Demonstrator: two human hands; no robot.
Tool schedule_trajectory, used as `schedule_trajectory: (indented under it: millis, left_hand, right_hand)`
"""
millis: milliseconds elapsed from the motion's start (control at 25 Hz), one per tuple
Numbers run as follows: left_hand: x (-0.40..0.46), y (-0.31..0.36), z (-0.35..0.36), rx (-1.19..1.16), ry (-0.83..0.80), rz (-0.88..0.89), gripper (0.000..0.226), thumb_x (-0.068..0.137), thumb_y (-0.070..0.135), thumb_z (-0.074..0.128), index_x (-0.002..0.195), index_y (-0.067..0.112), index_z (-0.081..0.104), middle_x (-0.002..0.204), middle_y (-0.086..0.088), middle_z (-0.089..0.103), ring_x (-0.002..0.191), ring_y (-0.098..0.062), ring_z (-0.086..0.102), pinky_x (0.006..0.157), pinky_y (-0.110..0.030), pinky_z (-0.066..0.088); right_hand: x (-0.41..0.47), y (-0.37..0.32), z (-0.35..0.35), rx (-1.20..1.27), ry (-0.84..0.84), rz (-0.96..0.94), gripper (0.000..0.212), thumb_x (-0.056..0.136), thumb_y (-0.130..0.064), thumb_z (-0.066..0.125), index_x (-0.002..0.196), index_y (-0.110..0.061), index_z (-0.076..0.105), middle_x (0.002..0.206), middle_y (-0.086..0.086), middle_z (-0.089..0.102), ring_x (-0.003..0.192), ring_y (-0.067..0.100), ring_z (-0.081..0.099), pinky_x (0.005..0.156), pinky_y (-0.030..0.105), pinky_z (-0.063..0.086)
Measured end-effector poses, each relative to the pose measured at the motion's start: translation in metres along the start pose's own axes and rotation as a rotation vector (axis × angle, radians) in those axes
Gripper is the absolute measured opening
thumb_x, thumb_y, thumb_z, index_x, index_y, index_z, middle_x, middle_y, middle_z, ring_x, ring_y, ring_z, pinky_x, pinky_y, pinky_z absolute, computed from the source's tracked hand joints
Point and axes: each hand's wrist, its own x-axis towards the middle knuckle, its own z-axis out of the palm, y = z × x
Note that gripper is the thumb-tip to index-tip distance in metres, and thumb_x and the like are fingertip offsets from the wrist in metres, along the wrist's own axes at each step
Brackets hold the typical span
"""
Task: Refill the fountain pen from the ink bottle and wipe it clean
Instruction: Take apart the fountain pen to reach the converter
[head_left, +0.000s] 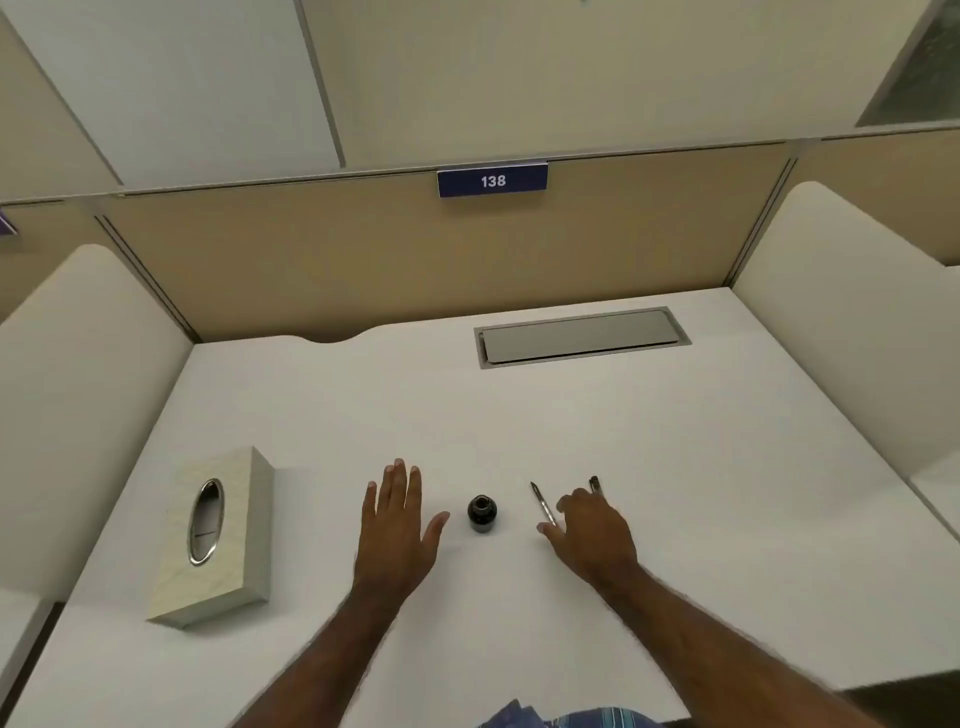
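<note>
A small round ink bottle (482, 512) of dark glass, its mouth uncapped, stands on a smooth white desk (571, 426) between two bare hands. The left hand (397, 525) lies flat just left of the bottle, fingers straight and spread, holding nothing. The right hand (592, 530) rests to the bottle's right with fingers curled down over a slim silvery fountain pen (542, 504), whose pointed nib end sticks out toward the far side; whether it grips the pen is unclear. A dark pen cap (595, 484) shows just beyond this hand. Well left sits a pale rectangular tissue box (244, 535) with a metal-rimmed oval opening
</note>
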Motion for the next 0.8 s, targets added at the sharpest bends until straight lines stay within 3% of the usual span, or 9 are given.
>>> schedule_trajectory:
  millis: [80, 240, 360, 560, 680, 800]
  left_hand:
    - [-0.005, 0.000, 0.000, -0.088, 0.017, -0.082, 0.081, 0.099, 0.061, 0.028, 0.153, 0.002, 0.041, 0.164, -0.020, 0.034, 0.153, -0.034, 0.031, 0.124, -0.051, 0.025]
    - [-0.020, 0.005, 0.004, -0.133, 0.051, -0.100, 0.079, 0.100, 0.063, 0.026, 0.147, 0.004, 0.050, 0.160, -0.017, 0.043, 0.149, -0.032, 0.039, 0.120, -0.047, 0.034]
    - [-0.025, 0.014, 0.006, -0.171, 0.105, -0.063, 0.061, 0.101, 0.054, 0.041, 0.132, 0.007, 0.064, 0.151, -0.013, 0.055, 0.140, -0.031, 0.051, 0.112, -0.046, 0.044]
    - [-0.030, 0.033, 0.012, -0.257, 0.187, 0.045, 0.035, 0.098, 0.033, 0.067, 0.126, 0.012, 0.067, 0.134, -0.005, 0.065, 0.125, -0.023, 0.061, 0.104, -0.038, 0.049]
    - [-0.033, 0.049, 0.012, -0.320, 0.153, 0.087, 0.030, 0.099, 0.033, 0.065, 0.125, 0.017, 0.065, 0.121, 0.004, 0.066, 0.114, -0.016, 0.062, 0.091, -0.030, 0.052]
    - [-0.034, 0.065, 0.018, -0.440, 0.049, 0.040, 0.025, 0.099, 0.033, 0.067, 0.120, 0.020, 0.066, 0.113, 0.009, 0.067, 0.106, -0.010, 0.061, 0.087, -0.026, 0.051]
  right_hand:
    - [-0.004, 0.000, 0.005, 0.058, -0.094, 0.063, 0.046, 0.099, -0.060, 0.057, 0.123, -0.021, 0.065, 0.124, -0.003, 0.063, 0.127, 0.020, 0.058, 0.097, 0.035, 0.052]
    - [-0.010, 0.000, 0.012, 0.092, -0.113, 0.094, 0.042, 0.100, -0.055, 0.059, 0.120, -0.018, 0.065, 0.122, 0.000, 0.062, 0.117, 0.022, 0.060, 0.090, 0.035, 0.051]
    - [-0.007, 0.000, 0.011, 0.136, -0.121, 0.128, 0.036, 0.100, -0.048, 0.061, 0.116, -0.016, 0.067, 0.121, 0.003, 0.063, 0.114, 0.026, 0.062, 0.089, 0.036, 0.052]
    - [-0.010, 0.006, 0.019, 0.188, -0.126, 0.147, 0.027, 0.101, -0.036, 0.063, 0.114, -0.013, 0.071, 0.119, 0.006, 0.064, 0.112, 0.029, 0.064, 0.088, 0.037, 0.053]
    - [-0.011, 0.008, 0.024, 0.248, -0.106, 0.168, 0.023, 0.101, -0.028, 0.060, 0.110, -0.011, 0.073, 0.114, 0.007, 0.068, 0.108, 0.030, 0.066, 0.086, 0.038, 0.054]
    - [-0.013, 0.010, 0.024, 0.322, -0.099, 0.217, 0.023, 0.098, -0.022, 0.058, 0.104, -0.008, 0.074, 0.108, 0.010, 0.071, 0.102, 0.033, 0.068, 0.083, 0.038, 0.056]
